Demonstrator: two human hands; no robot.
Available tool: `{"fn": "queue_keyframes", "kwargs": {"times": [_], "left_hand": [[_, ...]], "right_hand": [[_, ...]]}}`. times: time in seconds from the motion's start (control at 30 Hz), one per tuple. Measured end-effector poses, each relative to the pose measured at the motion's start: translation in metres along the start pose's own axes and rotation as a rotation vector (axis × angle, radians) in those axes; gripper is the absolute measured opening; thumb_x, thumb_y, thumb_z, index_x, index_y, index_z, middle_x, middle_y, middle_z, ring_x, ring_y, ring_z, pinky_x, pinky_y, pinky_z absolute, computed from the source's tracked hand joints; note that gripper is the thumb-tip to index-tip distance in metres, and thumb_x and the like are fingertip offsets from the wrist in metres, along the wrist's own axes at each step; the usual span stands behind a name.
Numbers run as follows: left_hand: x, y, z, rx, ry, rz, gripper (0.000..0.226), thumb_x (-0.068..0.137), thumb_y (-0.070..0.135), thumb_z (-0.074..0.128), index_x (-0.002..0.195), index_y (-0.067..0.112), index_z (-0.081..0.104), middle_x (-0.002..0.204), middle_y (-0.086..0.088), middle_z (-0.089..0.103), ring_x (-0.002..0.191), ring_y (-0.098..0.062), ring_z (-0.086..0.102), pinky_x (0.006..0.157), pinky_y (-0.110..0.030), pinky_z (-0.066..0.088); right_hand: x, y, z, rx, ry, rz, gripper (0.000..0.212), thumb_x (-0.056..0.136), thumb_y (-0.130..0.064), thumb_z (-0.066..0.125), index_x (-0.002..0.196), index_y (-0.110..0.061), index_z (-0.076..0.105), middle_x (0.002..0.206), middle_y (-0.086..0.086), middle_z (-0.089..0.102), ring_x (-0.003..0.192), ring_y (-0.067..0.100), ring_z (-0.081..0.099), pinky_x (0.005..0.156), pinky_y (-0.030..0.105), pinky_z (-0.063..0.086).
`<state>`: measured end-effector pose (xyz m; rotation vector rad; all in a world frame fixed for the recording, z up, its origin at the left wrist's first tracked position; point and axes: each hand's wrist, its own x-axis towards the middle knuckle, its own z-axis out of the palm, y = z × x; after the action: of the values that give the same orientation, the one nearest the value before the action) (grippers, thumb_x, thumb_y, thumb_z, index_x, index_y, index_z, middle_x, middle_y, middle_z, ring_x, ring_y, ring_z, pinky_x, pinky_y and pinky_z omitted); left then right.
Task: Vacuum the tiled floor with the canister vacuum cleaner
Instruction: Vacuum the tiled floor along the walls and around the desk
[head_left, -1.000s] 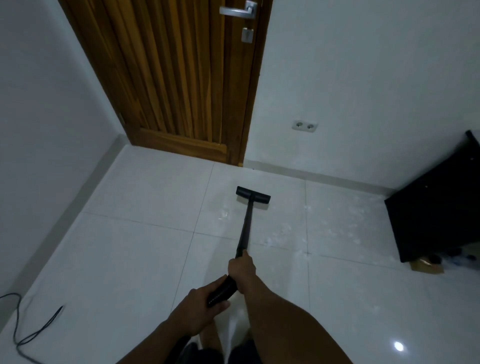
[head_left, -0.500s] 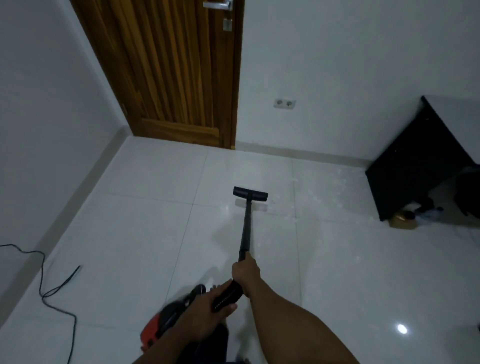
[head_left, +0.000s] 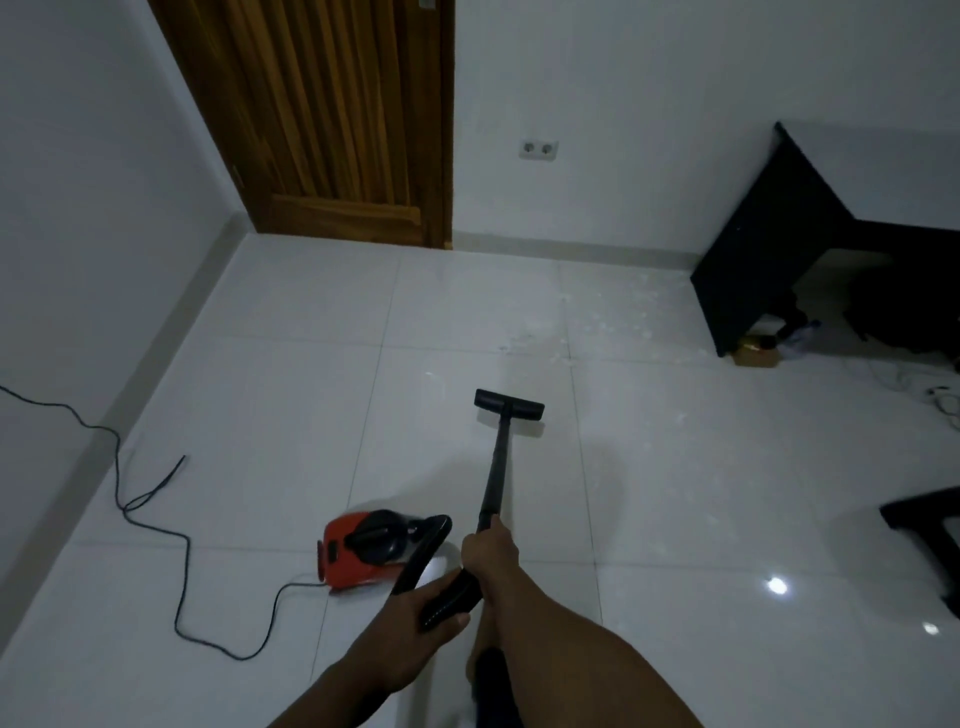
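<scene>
The stiff, light wand (head_left: 496, 462) should steer easily. The right hand (head_left: 491, 551) has its fingers clamped on the near end, and the left hand (head_left: 415, 618) has its fingers wrapped round the hose cuff (head_left: 447, 597), beside the canister (head_left: 353, 551).

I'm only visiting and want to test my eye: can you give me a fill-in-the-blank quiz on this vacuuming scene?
1. The canister vacuum on the tiles has a ____ body.
2. Its power cord trails off to the person's ____ side.
3. The door in the corner is made of ____.
4. Right hand and left hand grip the wand, whose nozzle is ____.

Missing words: red, left, wood, black.
</scene>
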<state>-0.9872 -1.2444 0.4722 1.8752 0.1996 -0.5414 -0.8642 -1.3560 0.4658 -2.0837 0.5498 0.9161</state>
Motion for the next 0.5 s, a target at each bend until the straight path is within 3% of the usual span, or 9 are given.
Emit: {"fn": "queue_keyframes", "kwargs": {"times": [0.1,0.17,0.33,0.43,0.5], "left_hand": [[-0.055,-0.025,0.023,0.045,0.000,0.040,0.051,0.088,0.056,0.064,0.136,0.053,0.048,0.156,0.035,0.013,0.129,0.012,0.045,0.108,-0.026,0.044],[-0.097,-0.035,0.040,0.018,-0.039,0.021,0.055,0.089,0.053,0.065,0.141,0.047,0.047,0.140,0.050,0.021,0.126,0.012,0.048,0.110,-0.028,0.044],[-0.185,-0.043,0.077,-0.007,-0.094,-0.040,0.050,0.092,0.036,0.067,0.135,0.047,0.045,0.125,0.044,0.042,0.110,0.025,0.050,0.102,-0.008,0.041],[-0.213,-0.060,0.095,0.037,-0.191,-0.069,0.057,0.088,0.050,0.066,0.141,0.046,0.045,0.129,0.030,0.059,0.116,0.014,0.055,0.108,-0.026,0.045],[-0.232,-0.072,0.112,0.076,-0.205,-0.055,0.059,0.089,0.050,0.064,0.143,0.044,0.044,0.127,0.027,0.062,0.113,0.011,0.058,0.104,-0.025,0.047]], "right_hand": [[-0.036,0.052,0.023,0.006,0.001,0.008,0.067,0.097,-0.017,0.046,0.159,-0.020,0.020,0.145,0.009,0.050,0.123,0.027,0.054,0.084,0.027,0.045],[-0.068,0.088,0.035,0.018,0.003,0.026,0.067,0.097,-0.020,0.046,0.159,-0.022,0.019,0.146,0.010,0.049,0.124,0.028,0.054,0.085,0.028,0.045],[-0.132,0.166,0.060,0.041,0.019,0.064,0.063,0.098,-0.015,0.043,0.158,-0.016,0.022,0.143,0.012,0.049,0.119,0.027,0.056,0.079,0.025,0.044],[-0.155,0.206,0.070,0.083,0.034,0.096,0.063,0.096,-0.015,0.044,0.156,-0.017,0.025,0.138,0.011,0.053,0.107,0.025,0.058,0.077,0.028,0.049],[-0.167,0.234,0.073,0.096,0.051,0.107,0.064,0.095,-0.016,0.044,0.156,-0.018,0.026,0.135,0.011,0.055,0.103,0.024,0.059,0.076,0.029,0.051]]}}
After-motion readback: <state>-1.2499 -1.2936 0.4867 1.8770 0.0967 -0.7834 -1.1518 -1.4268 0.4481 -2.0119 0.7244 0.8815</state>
